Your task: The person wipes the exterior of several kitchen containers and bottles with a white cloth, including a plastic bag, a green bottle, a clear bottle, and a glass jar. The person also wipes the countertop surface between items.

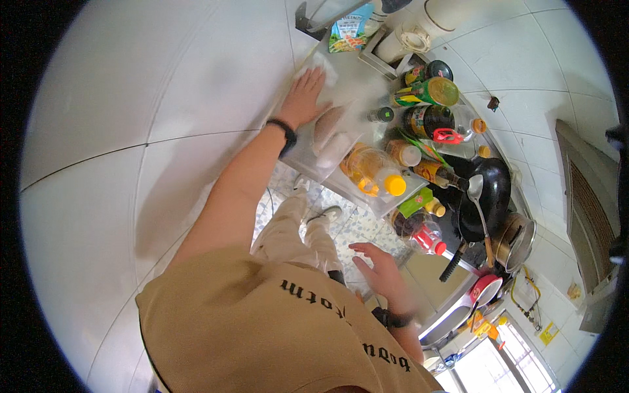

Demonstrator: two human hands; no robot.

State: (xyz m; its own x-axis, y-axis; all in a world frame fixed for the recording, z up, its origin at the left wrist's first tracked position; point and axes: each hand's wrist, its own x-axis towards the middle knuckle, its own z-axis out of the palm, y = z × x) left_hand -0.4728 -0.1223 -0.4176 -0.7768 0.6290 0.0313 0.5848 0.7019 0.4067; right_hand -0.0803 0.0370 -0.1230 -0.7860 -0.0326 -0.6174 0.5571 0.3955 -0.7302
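Note:
My left hand lies palm down on a white cloth, its fingers stretched over the cloth near the wall-side edge of a metal counter. Close to that wrist, a clear plastic item shows brown and whitish shapes; I cannot tell exactly what it is. Apart from the counter, my right hand hangs in the air with bent, parted fingers and nothing in it. Near the counter's front edge stands an oil bottle with a yellow cap. A small dark-capped jar is farther back.
Several sauce bottles crowd the counter's back. A black wok with a metal spatula rests on the stove, beside a lidded pot. A red-capped bottle stands at the front. A Heinz pouch leans at the far end.

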